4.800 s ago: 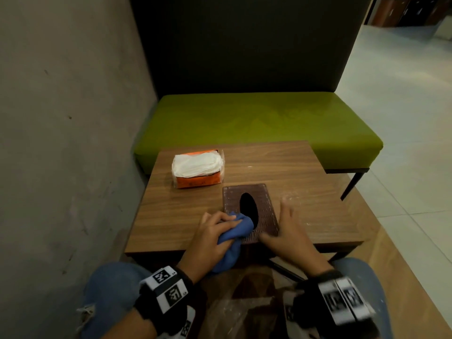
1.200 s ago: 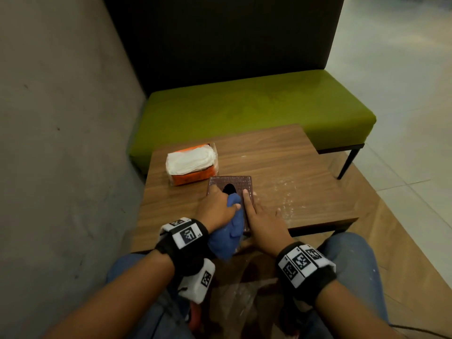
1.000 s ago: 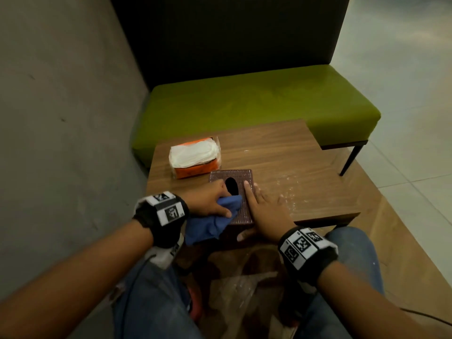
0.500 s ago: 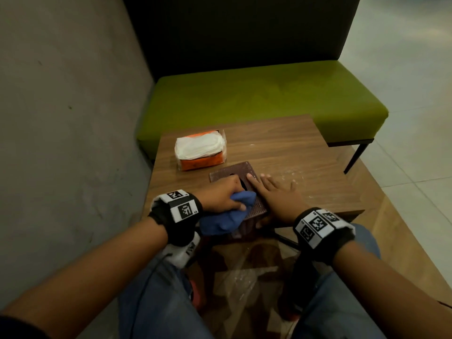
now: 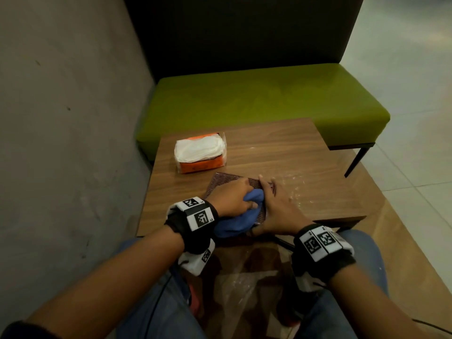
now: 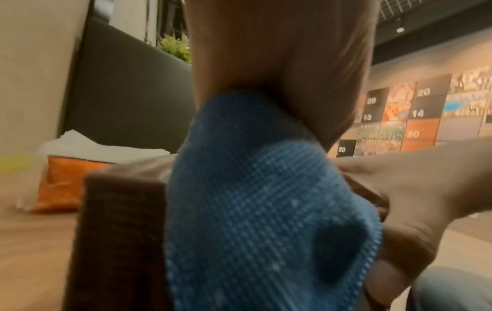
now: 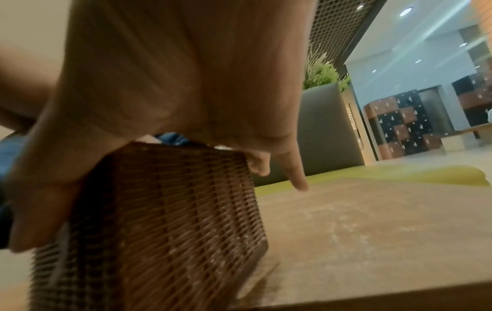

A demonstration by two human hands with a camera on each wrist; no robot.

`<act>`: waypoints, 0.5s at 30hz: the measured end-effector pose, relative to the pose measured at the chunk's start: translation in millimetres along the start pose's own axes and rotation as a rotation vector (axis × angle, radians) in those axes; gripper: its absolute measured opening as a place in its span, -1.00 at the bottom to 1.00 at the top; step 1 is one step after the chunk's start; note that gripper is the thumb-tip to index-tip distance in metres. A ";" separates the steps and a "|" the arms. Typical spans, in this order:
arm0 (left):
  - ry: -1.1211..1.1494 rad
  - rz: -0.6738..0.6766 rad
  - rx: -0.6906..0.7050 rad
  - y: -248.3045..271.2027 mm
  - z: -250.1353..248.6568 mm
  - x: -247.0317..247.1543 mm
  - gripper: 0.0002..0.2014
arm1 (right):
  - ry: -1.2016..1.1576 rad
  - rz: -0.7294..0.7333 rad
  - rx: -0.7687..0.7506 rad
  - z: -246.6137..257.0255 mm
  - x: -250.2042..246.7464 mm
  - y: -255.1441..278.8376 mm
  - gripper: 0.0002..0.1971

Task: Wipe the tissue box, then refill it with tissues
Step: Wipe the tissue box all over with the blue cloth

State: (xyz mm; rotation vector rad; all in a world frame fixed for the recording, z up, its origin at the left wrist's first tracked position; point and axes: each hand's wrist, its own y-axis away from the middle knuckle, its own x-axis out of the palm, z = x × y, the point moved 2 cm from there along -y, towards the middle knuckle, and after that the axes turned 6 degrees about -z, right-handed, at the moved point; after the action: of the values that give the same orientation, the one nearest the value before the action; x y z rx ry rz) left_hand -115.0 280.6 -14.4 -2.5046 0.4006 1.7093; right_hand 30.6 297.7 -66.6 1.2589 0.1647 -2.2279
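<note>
Two hands at a woven box on a wooden surface

The left hand (image 5: 231, 199) bunches a blue cloth (image 5: 241, 217) on the dark brown woven tissue box (image 5: 223, 181); the right hand (image 5: 278, 211) lies flat along its right side. An orange pack of white tissues (image 5: 200, 154) sits just beyond on the brown wooden surface (image 5: 305, 167).

Brown woven tissue box (image 5: 221, 183), blue waffle-weave cloth (image 5: 241, 220), orange/white tissue pack (image 5: 200, 152), green bench (image 5: 256, 104).
</note>
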 end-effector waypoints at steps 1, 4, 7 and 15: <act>-0.001 0.046 0.036 -0.4 2.7 -3.6 -0.77 | 0.004 -0.005 -0.025 1.0 -3.4 -2.8 0.36; -0.040 0.225 0.123 -2.9 22.5 -18.9 -0.79 | -0.027 0.011 -0.086 -2.3 -9.7 -6.3 0.32; -0.162 0.334 0.122 -3.6 49.3 -33.9 -0.80 | -0.031 0.030 -0.095 -4.3 -10.9 -8.1 0.32; -0.186 0.590 -0.031 -20.5 48.0 -46.4 -0.65 | -0.045 0.043 -0.082 -6.3 -8.1 -8.4 0.35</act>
State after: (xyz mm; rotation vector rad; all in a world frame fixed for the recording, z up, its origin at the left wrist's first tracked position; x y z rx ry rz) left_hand -168.8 318.4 9.0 -2.3589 1.1948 2.1197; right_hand 34.0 310.4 -64.8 1.1577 0.2078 -2.1881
